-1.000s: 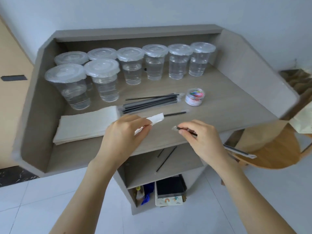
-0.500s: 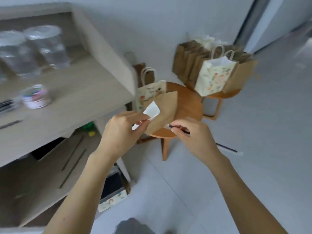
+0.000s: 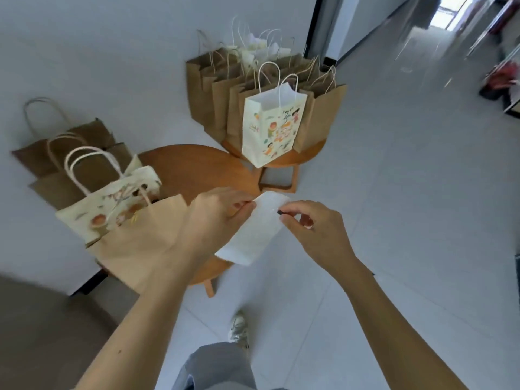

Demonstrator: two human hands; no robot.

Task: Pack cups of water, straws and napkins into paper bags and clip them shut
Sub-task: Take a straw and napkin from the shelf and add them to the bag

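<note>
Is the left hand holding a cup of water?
No, the left hand pinches a white napkin; no cup is in view.

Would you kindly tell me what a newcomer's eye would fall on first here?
First, the two hands in the centre: the left hand pinches a white napkin and the right hand pinches the dark end of a straw. Behind them, a white cartoon-printed bag stands upright on the far stool before a cluster of brown paper bags. A flat brown bag lies on the near stool at left.

Bare forearms [image 3: 135,319], grey trousers [image 3: 216,367], one pale, blurred sneaker [image 3: 238,329]
</note>
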